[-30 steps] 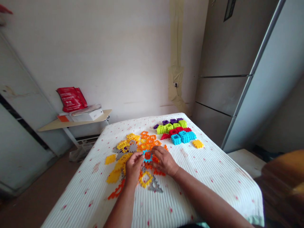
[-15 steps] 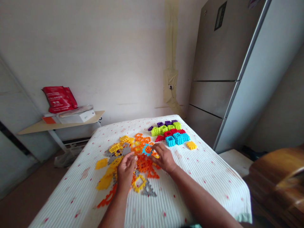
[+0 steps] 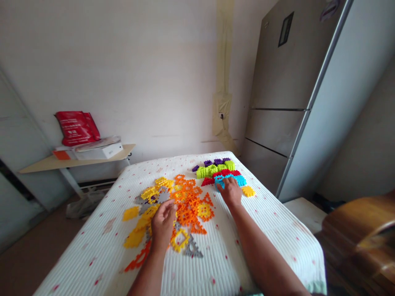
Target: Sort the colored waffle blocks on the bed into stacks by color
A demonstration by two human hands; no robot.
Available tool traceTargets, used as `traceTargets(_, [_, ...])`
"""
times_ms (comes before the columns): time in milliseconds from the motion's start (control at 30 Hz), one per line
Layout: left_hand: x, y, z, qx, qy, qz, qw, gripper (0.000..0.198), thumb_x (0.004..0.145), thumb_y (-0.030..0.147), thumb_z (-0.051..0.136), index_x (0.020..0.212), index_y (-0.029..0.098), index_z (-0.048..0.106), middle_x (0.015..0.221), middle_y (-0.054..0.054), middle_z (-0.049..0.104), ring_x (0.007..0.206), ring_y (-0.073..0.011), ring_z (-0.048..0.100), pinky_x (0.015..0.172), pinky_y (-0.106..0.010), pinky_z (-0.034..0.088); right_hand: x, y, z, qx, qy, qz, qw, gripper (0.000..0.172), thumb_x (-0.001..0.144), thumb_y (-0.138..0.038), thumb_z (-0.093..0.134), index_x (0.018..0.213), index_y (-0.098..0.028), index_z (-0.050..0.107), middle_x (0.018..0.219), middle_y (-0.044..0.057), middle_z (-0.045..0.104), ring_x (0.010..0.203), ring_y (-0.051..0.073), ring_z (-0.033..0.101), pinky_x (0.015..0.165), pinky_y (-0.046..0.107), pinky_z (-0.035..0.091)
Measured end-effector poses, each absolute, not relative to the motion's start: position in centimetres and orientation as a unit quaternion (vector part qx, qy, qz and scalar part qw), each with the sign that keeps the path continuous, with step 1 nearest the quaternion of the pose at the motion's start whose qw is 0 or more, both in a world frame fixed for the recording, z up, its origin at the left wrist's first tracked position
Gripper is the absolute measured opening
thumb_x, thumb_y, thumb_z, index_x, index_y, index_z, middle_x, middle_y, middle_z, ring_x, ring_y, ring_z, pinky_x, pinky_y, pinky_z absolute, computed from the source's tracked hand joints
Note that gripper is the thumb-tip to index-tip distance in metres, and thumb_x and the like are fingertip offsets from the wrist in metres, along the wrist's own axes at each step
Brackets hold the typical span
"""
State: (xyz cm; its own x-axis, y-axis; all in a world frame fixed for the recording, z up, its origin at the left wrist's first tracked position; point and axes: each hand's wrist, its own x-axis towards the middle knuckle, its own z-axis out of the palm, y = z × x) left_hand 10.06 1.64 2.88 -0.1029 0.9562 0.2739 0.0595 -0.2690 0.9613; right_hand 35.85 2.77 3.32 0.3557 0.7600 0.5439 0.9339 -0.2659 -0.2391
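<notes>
My right hand [image 3: 231,192] is over the stacked blue pieces [image 3: 238,180], its fingers on a blue piece at the near left end of that row. Over the loose pile, my left hand [image 3: 165,216] has its thumb and fingertips together; anything between them is too small to tell. Orange pieces [image 3: 186,216] lie heaped to its right, yellow pieces [image 3: 135,237] to its left, with grey pieces [image 3: 193,248] among and in front of them. Behind the blue row are rows of red pieces [image 3: 209,181], lime green pieces [image 3: 203,172] and purple pieces [image 3: 207,163].
A single yellow square [image 3: 248,191] lies right of the blue row on the white quilted cloth [image 3: 256,238]. A side table [image 3: 46,163] at the left holds a red bag [image 3: 77,128] and a white box [image 3: 103,151]. A refrigerator [image 3: 277,90] stands at the right.
My right hand has moved from the orange heap to the blue row, and the blue piece beside its fingers has left the heap. My left hand has barely moved.
</notes>
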Motion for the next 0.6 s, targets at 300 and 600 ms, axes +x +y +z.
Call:
traceTargets(300, [10.16,1.59,3.00,0.553,0.468,0.575,0.379,0.037,0.069,0.043,0.060,0.094,0.015,0.062,0.069,-0.002,0.062,0.062,-0.0151,0.059,0.053,-0.023,0.046,35.83,2.81,3.39,-0.795,-0.537,-0.138,0.245,0.025,0.084,-0.039,0.053,0.096,-0.020,0.064,0.097,0.009,0.061,0.094,0.023,0.052,0.065,0.028,0.038])
traceTargets(600, [10.03,2.02,2.39,0.548,0.469,0.579,0.381,0.038,0.069,0.043,0.060,0.094,0.014,0.063,0.072,-0.004,0.064,0.067,-0.0161,0.061,0.058,-0.024,0.048,35.45,2.71,3.42,-0.806,-0.531,-0.123,0.230,0.025,0.086,-0.039,0.050,0.097,-0.020,0.062,0.101,0.008,0.059,0.096,0.021,0.053,0.065,0.026,0.038])
